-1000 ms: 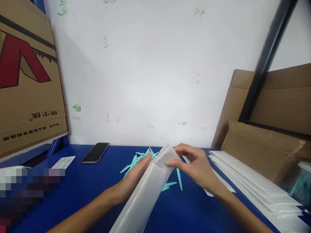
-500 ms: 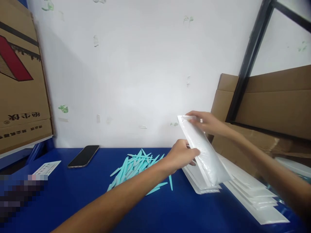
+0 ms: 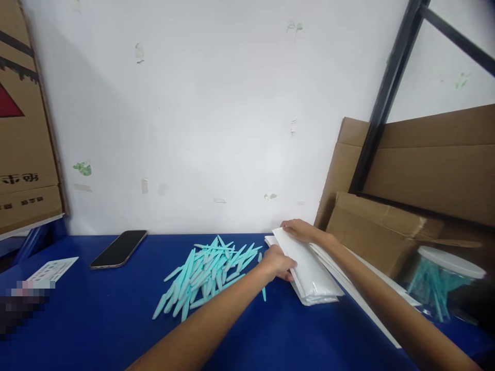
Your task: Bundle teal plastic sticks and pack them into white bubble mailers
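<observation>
A white padded envelope (image 3: pixel 309 265) lies on top of a small stack of similar ones on the blue table. My left hand (image 3: pixel 279 263) grips its left edge, thumb on top and fingers beneath. At its far end, my right hand (image 3: pixel 303 230) holds the upper edge with fingers curled over it. To the left of my left hand is a loose pile of turquoise pointed sticks or knives (image 3: pixel 209 270). More white envelopes (image 3: pixel 371 309) lie under my right forearm, partly hidden by it.
A phone (image 3: pixel 119 249) and a printed card (image 3: pixel 54 270) lie at the left on the blue table (image 3: pixel 116 319). Clear tub with white lid (image 3: pixel 450 263) and cardboard boxes (image 3: pixel 371 232) stand at the right. Another box (image 3: pixel 29 149) is at the left, a wall behind.
Both hands have lowered the raised, tilted envelope onto the stack. The view has shifted slightly right, and the lidded tub now shows more fully.
</observation>
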`<act>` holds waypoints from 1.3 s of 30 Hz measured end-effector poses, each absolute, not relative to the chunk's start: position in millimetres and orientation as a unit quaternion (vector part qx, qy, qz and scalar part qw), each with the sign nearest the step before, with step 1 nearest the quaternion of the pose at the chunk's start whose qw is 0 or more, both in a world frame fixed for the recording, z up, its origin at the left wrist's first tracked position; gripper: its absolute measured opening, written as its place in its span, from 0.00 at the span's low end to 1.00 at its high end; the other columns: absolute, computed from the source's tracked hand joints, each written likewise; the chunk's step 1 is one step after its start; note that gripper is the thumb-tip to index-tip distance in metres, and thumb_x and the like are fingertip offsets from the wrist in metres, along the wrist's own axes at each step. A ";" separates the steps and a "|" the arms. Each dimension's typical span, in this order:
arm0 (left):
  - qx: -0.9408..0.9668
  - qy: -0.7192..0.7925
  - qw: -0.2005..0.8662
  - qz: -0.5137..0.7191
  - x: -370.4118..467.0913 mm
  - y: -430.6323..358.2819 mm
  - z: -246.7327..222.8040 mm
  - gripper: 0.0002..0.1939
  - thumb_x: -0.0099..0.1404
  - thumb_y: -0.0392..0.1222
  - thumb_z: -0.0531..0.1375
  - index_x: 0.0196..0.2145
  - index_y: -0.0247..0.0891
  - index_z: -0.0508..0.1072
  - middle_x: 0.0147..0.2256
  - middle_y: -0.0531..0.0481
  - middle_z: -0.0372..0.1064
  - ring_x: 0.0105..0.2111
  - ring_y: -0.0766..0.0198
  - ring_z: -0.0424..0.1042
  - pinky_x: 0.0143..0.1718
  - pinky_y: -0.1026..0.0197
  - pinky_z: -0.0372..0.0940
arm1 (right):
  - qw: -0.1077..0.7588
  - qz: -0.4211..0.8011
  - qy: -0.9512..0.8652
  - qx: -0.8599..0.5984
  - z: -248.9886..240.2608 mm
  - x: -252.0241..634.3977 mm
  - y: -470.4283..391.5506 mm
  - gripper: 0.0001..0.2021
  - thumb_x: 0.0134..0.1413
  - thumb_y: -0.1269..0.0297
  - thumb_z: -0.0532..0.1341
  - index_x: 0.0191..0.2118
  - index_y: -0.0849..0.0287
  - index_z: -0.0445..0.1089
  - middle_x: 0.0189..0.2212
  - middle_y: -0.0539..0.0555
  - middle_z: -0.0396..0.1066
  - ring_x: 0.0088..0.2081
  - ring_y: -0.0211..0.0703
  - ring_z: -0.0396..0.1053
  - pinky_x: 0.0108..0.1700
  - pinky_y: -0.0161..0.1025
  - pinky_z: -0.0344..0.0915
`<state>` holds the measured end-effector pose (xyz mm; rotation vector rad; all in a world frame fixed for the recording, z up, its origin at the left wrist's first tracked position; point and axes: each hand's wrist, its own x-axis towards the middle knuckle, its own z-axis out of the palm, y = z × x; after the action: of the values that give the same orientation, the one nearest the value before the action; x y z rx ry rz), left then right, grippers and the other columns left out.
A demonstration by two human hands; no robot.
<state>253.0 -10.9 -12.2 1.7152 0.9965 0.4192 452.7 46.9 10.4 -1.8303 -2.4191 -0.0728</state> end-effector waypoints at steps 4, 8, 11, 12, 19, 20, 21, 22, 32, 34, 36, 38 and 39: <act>0.786 0.442 0.392 0.184 250.6 -12.8 -13.6 0.14 0.62 0.46 0.63 0.31 0.29 0.75 0.21 0.43 0.71 0.25 0.52 0.75 0.28 0.56 0.67 | 0.074 -0.023 -0.796 -0.600 -7.2 455.0 48.3 0.17 0.64 0.58 0.60 0.54 0.60 0.67 0.52 0.58 0.68 0.48 0.48 0.70 0.49 0.51 0.70; 0.834 0.435 0.263 0.214 232.0 -8.2 -5.0 0.18 0.67 0.50 0.55 0.31 0.33 0.77 0.27 0.38 0.75 0.34 0.47 0.77 0.35 0.55 0.65 | 0.121 -0.035 -0.786 -0.606 -11.9 460.5 42.5 0.18 0.66 0.60 0.57 0.59 0.59 0.64 0.54 0.59 0.68 0.53 0.49 0.68 0.56 0.52 0.64; 0.859 0.425 0.181 0.221 198.4 -1.4 4.5 0.15 0.66 0.45 0.54 0.31 0.36 0.77 0.32 0.37 0.76 0.34 0.47 0.76 0.35 0.55 0.62 | 0.167 -0.056 -0.759 -0.626 -0.6 472.6 28.2 0.17 0.68 0.61 0.51 0.56 0.60 0.67 0.53 0.61 0.71 0.54 0.49 0.68 0.58 0.47 0.61; 0.866 0.422 0.155 0.221 183.2 1.2 7.3 0.13 0.65 0.44 0.54 0.31 0.36 0.76 0.32 0.37 0.76 0.33 0.48 0.75 0.34 0.56 0.61 | 0.183 -0.064 -0.749 -0.633 5.3 476.6 21.1 0.17 0.68 0.60 0.51 0.53 0.61 0.70 0.52 0.61 0.72 0.53 0.50 0.68 0.57 0.46 0.61; 0.855 0.463 0.037 0.230 53.9 21.8 8.4 0.11 0.66 0.41 0.52 0.31 0.40 0.72 0.32 0.45 0.74 0.32 0.55 0.71 0.30 0.60 0.53 | 0.296 -0.137 -0.707 -0.627 50.0 446.1 -32.0 0.16 0.65 0.57 0.51 0.46 0.57 0.72 0.48 0.59 0.74 0.51 0.54 0.68 0.55 0.50 0.61; 0.847 0.479 0.032 0.230 37.3 25.0 6.0 0.11 0.66 0.42 0.51 0.31 0.40 0.72 0.31 0.47 0.74 0.31 0.56 0.71 0.29 0.61 0.53 | 0.308 -0.140 -0.712 -0.616 54.4 430.5 -35.2 0.16 0.66 0.57 0.50 0.47 0.57 0.72 0.48 0.59 0.74 0.51 0.54 0.68 0.54 0.50 0.61; 0.835 0.498 0.027 0.233 22.2 28.3 3.3 0.12 0.66 0.42 0.50 0.30 0.40 0.71 0.30 0.48 0.73 0.29 0.57 0.70 0.28 0.61 0.52 | 0.315 -0.140 -0.720 -0.602 57.7 412.9 -36.9 0.16 0.66 0.58 0.50 0.47 0.57 0.71 0.48 0.58 0.74 0.51 0.53 0.68 0.55 0.50 0.61; 0.825 0.513 0.023 0.235 8.8 31.6 0.4 0.13 0.67 0.43 0.50 0.29 0.40 0.70 0.29 0.49 0.73 0.28 0.58 0.70 0.28 0.61 0.52 | 0.316 -0.137 -0.734 -0.586 59.8 393.6 -37.4 0.15 0.66 0.58 0.50 0.48 0.56 0.71 0.48 0.58 0.74 0.51 0.52 0.68 0.55 0.50 0.61; 0.784 0.568 -0.007 0.250 -41.6 37.7 -21.5 0.14 0.67 0.45 0.48 0.30 0.40 0.70 0.31 0.48 0.72 0.32 0.56 0.70 0.30 0.60 0.54 | 0.155 -0.122 -0.886 -0.419 21.9 242.9 -50.0 0.15 0.67 0.58 0.54 0.56 0.53 0.65 0.52 0.58 0.69 0.52 0.49 0.68 0.53 0.46 0.64; 0.789 0.561 -0.009 0.251 -37.7 33.1 -20.2 0.14 0.68 0.45 0.47 0.31 0.40 0.70 0.31 0.48 0.71 0.32 0.56 0.70 0.31 0.60 0.55 | 0.097 -0.144 -0.846 -0.505 16.3 241.6 -53.2 0.15 0.69 0.57 0.50 0.53 0.55 0.68 0.46 0.58 0.73 0.48 0.49 0.71 0.49 0.44 0.65; 0.796 0.547 -0.008 0.259 -31.5 27.4 -18.1 0.14 0.69 0.45 0.47 0.32 0.41 0.69 0.31 0.49 0.71 0.32 0.57 0.70 0.31 0.60 0.55 | 0.064 -0.151 -0.779 -0.605 12.1 248.5 -53.2 0.20 0.71 0.58 0.44 0.47 0.60 0.72 0.38 0.63 0.75 0.41 0.51 0.75 0.43 0.44 0.67; 0.807 0.525 -0.007 0.270 -24.6 21.0 -16.2 0.14 0.69 0.45 0.47 0.32 0.41 0.69 0.31 0.50 0.70 0.30 0.59 0.69 0.31 0.59 0.55 | 0.044 -0.148 -0.728 -0.668 6.6 259.0 -50.1 0.24 0.71 0.62 0.42 0.40 0.65 0.74 0.33 0.68 0.75 0.38 0.55 0.76 0.39 0.46 0.68; 0.813 0.513 -0.006 0.275 -21.4 17.8 -15.5 0.14 0.69 0.44 0.47 0.31 0.41 0.68 0.31 0.50 0.70 0.30 0.59 0.68 0.31 0.59 0.55 | 0.028 -0.140 -0.712 -0.687 2.8 264.1 -47.8 0.24 0.70 0.63 0.43 0.37 0.66 0.75 0.33 0.69 0.75 0.37 0.56 0.76 0.38 0.47 0.68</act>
<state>-21.4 17.8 -15.5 2.5639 1.6185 0.8660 264.1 -47.8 2.8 -2.1213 -2.1982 -0.4324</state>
